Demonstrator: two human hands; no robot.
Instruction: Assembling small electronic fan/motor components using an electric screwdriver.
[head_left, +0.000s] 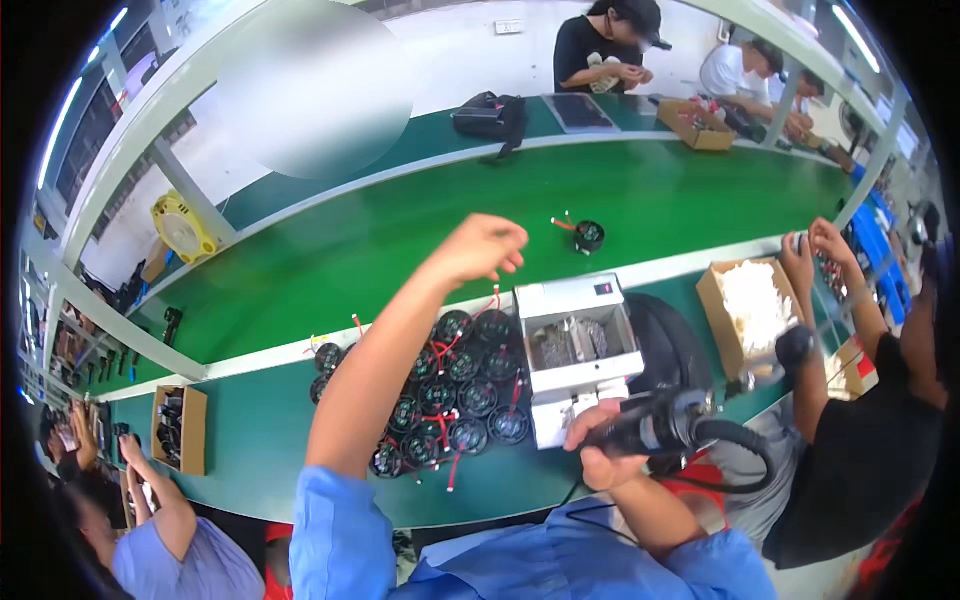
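Observation:
My left hand [485, 248] is stretched over the green conveyor belt [330, 250], fingers loosely bent, with nothing visible in them. A small round black motor unit [589, 236] with red leads lies on the belt, to the right of that hand and apart from it. My right hand [605, 455] is closed around a black electric screwdriver [650, 425] with a thick black cable. Just beyond the right hand stands a white screw feeder [572, 290], small screws in its tray. Several similar motor units [460, 365] with red leads crowd the bench, partly behind my left forearm.
A carton of white parts [745, 310] stands right of the feeder; another carton of black parts [180, 430] is at the left. Co-workers sit on both sides and across the belt. A yellow fan [183, 228] hangs by the frame post. A black bag [490, 115] lies beyond the belt.

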